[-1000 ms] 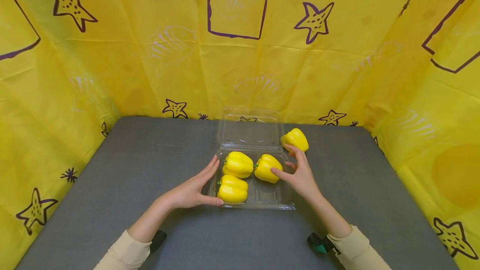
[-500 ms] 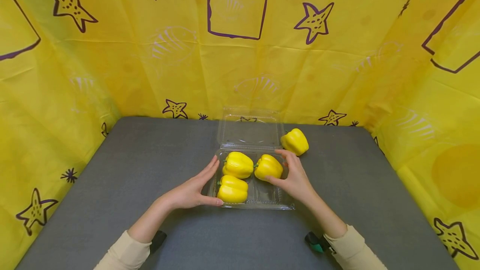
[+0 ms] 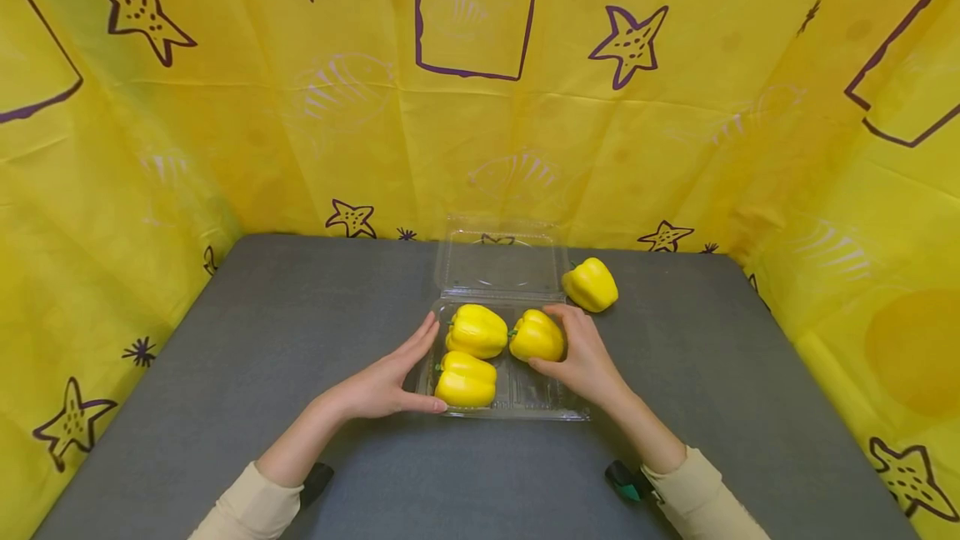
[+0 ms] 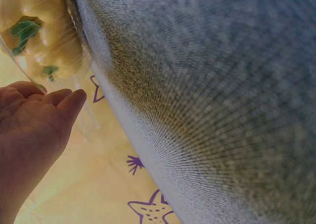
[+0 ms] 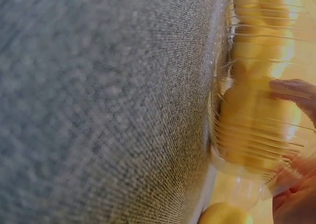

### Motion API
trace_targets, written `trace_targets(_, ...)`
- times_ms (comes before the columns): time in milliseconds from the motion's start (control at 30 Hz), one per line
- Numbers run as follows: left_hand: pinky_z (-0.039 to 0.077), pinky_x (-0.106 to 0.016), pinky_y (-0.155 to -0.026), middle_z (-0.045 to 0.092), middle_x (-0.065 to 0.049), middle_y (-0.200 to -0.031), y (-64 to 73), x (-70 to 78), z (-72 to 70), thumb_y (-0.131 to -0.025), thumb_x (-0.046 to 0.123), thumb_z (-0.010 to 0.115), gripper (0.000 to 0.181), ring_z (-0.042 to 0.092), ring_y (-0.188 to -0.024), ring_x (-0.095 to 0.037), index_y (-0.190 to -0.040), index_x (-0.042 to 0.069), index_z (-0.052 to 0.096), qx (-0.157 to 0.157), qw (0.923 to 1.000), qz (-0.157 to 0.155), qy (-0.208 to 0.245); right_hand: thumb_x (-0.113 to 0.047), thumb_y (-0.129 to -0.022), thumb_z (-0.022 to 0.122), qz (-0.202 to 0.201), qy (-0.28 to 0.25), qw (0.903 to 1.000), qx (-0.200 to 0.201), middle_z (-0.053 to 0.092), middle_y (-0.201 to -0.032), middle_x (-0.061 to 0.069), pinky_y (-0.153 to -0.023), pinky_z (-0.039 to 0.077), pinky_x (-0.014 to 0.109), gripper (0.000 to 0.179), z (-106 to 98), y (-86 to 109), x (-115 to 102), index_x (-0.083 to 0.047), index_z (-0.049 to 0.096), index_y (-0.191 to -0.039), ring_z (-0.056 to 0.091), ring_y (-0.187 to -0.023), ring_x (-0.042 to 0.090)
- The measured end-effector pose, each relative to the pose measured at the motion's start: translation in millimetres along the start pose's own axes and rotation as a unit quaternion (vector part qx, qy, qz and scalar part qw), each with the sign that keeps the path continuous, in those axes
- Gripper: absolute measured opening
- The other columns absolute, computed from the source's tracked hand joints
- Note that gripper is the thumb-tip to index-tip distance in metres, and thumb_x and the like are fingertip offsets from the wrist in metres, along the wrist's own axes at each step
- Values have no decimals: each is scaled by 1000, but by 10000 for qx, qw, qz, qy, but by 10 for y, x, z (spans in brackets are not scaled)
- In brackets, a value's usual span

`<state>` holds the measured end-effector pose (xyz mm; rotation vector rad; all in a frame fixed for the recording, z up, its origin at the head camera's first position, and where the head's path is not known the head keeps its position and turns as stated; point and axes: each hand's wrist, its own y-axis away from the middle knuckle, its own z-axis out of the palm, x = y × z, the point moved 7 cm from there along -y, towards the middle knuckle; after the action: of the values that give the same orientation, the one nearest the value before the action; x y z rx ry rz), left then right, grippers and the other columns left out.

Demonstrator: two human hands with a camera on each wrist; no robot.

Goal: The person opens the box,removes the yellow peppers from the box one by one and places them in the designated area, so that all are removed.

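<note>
A clear plastic clamshell container (image 3: pixel 525 394) lies on the grey table with its lid (image 3: pixel 498 269) folded back. Two yellow bell peppers fill its left side: a rear pepper (image 3: pixel 477 331) and a front pepper (image 3: pixel 467 379). My right hand (image 3: pixel 588 357) grips a third yellow pepper (image 3: pixel 536 335) in the back right of the container, thumb in front and fingers behind. Against the container's left wall rests my left hand (image 3: pixel 382 377), its fingers fairly straight and its thumb at the front left corner. In the left wrist view its fingertips (image 4: pixel 74 99) touch the clear wall.
Another yellow pepper (image 3: pixel 591 284) lies on the table just right of the lid, behind my right hand. The grey table (image 3: pixel 262 340) is enclosed by yellow patterned cloth (image 3: pixel 480 123) at the back and sides.
My right hand has moved left and closed round the back right pepper, its fingers leaving the area by the loose pepper. My left hand and the container stay put.
</note>
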<state>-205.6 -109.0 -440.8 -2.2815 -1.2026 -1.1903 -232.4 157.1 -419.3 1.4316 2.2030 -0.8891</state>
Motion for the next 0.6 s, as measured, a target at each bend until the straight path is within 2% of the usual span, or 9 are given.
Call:
trace_targets(267, 17, -54, -114, -13, 1, -162, -5, -5, 1, -78, 47, 79, 117, 1, -148, -24, -158, 14, 0, 14, 10000, 38, -17, -24, -67, 89, -69, 496, 9987, 48, 56, -125, 16, -95, 37, 54, 77, 30, -19, -12, -2, 51, -131, 49, -113, 36)
trace_targets(600, 17, -54, -114, -13, 1, -162, -7, -6, 4, -79, 47, 79, 116, 1, -148, -25, -158, 14, 0, 7, 10000, 56, -15, -24, -66, 90, -109, 676, 9976, 65, 55, -125, 15, -93, 37, 52, 81, 52, -11, -7, -2, 50, -133, 48, -115, 34)
